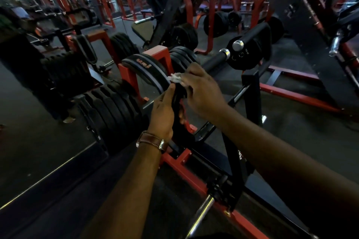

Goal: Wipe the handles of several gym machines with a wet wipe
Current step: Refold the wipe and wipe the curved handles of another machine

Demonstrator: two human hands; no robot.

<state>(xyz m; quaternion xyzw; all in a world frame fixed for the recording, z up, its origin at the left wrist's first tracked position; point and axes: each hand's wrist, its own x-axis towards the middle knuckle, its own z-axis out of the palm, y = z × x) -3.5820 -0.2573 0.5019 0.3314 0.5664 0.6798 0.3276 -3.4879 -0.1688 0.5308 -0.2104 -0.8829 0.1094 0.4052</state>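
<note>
A black padded handle (214, 63) with a chrome end cap runs up and to the right from a red and black machine frame. My right hand (202, 95) wraps a crumpled white wet wipe (174, 78) around the lower part of this bar. Just below it, my left hand (163, 116), with a brown watch strap at the wrist, grips a dark part of the same machine (177, 103). The two hands nearly touch. Most of the wipe is hidden under my right fingers.
Rows of black weight plates (114, 106) stand on a red rack at the left. A lifting belt (147, 70) hangs over the rack. A loaded plate (244, 54) sits on the bar's far end. A chrome bar (200, 217) juts out below. Red machine frames crowd the background.
</note>
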